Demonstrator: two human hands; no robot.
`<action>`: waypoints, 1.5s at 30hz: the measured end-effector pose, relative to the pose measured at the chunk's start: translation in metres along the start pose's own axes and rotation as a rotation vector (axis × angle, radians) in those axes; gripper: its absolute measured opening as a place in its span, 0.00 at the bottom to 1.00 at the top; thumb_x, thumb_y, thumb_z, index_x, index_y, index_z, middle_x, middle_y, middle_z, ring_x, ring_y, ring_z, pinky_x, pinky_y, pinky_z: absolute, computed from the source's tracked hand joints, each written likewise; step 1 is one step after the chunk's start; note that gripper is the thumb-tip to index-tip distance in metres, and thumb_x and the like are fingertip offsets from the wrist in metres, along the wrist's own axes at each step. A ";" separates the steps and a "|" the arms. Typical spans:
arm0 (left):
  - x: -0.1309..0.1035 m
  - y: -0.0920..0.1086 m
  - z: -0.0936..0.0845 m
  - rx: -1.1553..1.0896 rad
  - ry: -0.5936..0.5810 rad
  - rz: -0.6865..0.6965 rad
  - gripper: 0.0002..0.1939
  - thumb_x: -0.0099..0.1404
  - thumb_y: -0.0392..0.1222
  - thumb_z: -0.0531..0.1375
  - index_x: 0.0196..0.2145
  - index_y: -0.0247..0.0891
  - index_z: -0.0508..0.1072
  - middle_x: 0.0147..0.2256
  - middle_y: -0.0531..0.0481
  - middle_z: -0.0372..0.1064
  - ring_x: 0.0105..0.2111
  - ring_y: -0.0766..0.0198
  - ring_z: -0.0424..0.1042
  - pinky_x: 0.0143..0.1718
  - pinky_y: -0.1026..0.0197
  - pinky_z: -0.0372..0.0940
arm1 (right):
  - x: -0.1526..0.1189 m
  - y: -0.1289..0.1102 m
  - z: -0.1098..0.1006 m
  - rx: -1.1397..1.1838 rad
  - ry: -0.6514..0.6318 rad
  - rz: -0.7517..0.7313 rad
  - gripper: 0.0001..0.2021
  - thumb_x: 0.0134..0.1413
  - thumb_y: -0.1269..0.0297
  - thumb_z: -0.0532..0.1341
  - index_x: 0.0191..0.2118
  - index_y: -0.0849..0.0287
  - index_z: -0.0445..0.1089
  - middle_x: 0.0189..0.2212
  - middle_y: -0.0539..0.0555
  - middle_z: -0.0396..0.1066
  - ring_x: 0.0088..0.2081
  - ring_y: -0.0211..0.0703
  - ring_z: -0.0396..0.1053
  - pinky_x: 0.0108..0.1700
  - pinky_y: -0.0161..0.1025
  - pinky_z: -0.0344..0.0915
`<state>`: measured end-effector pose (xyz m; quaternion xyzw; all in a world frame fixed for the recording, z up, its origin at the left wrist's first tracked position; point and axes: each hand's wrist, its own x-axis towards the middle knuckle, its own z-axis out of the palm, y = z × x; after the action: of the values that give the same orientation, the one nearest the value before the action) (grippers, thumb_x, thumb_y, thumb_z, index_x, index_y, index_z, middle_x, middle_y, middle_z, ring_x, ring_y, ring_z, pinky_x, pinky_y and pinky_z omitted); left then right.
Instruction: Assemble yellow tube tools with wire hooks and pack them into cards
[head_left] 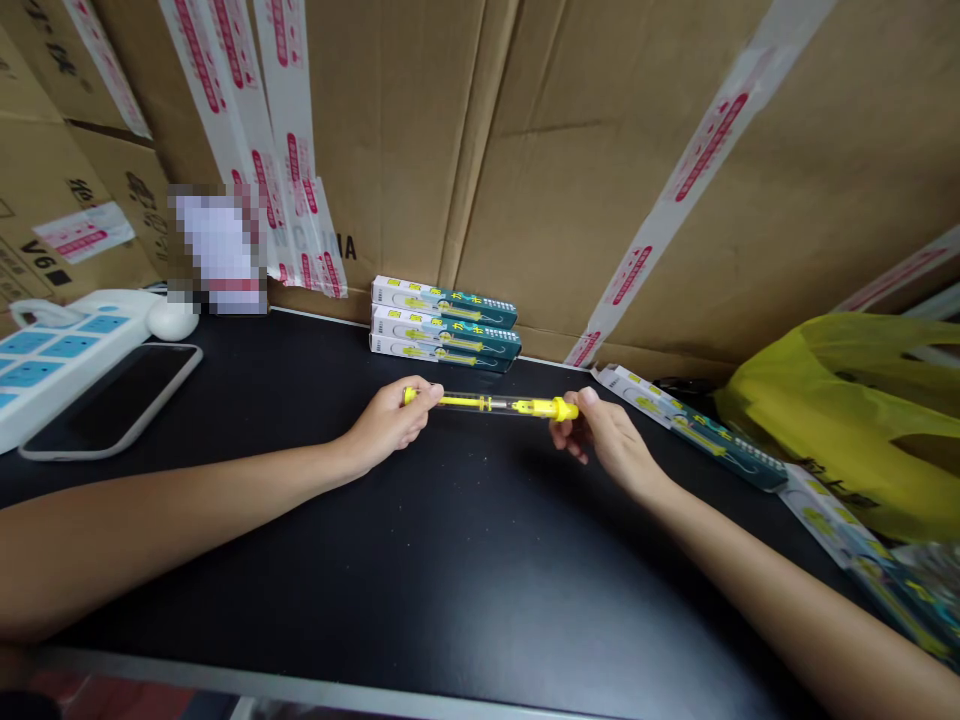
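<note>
A slim spring scale [502,404] with a clear tube and yellow ends is held level above the black tabletop. My left hand [397,420] is closed on its left end, with the thumb along the tube and a yellow tip showing past the fingers. At the other end, my right hand [600,430] pinches the yellow cap between thumb and finger, its other fingers loosely curled below. Just behind the scale lies a stack of three white and green boxes [442,325], printed with pictures of similar yellow scales.
More such boxes lie along the right side, one box [697,425] beside a yellow plastic bag [847,410]. On the left are a phone [112,400] and a white power strip [75,340]. Taped cardboard [570,180] stands upright behind the black table [420,590].
</note>
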<state>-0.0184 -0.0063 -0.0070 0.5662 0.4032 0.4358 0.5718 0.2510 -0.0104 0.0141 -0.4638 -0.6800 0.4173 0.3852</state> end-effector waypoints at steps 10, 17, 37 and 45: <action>-0.001 0.002 0.001 -0.002 0.014 -0.002 0.14 0.65 0.50 0.54 0.28 0.39 0.59 0.17 0.62 0.47 0.13 0.77 0.46 0.13 0.73 0.41 | -0.002 -0.005 0.002 0.062 -0.008 -0.014 0.13 0.60 0.53 0.53 0.30 0.56 0.56 0.20 0.46 0.65 0.18 0.33 0.57 0.17 0.29 0.52; -0.001 0.002 0.001 0.004 0.005 -0.015 0.14 0.64 0.51 0.54 0.28 0.39 0.59 0.17 0.62 0.47 0.13 0.77 0.47 0.13 0.73 0.41 | -0.002 -0.002 0.002 -0.011 0.019 0.005 0.24 0.60 0.44 0.45 0.24 0.58 0.58 0.18 0.49 0.63 0.18 0.33 0.56 0.18 0.30 0.53; -0.001 0.002 0.001 0.009 0.004 -0.012 0.14 0.65 0.50 0.54 0.28 0.39 0.59 0.17 0.62 0.46 0.13 0.77 0.46 0.13 0.72 0.41 | -0.002 -0.001 0.001 -0.056 0.009 0.009 0.23 0.61 0.46 0.46 0.25 0.58 0.60 0.19 0.49 0.63 0.18 0.33 0.57 0.18 0.31 0.54; -0.001 0.003 0.001 -0.007 0.011 -0.016 0.14 0.64 0.51 0.54 0.28 0.39 0.59 0.17 0.62 0.46 0.13 0.77 0.46 0.13 0.72 0.41 | -0.004 -0.005 0.002 0.014 -0.018 -0.012 0.13 0.60 0.54 0.52 0.29 0.56 0.57 0.20 0.46 0.64 0.18 0.33 0.57 0.18 0.30 0.52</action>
<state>-0.0175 -0.0075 -0.0041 0.5584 0.4097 0.4357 0.5749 0.2483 -0.0153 0.0174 -0.4532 -0.6832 0.4240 0.3847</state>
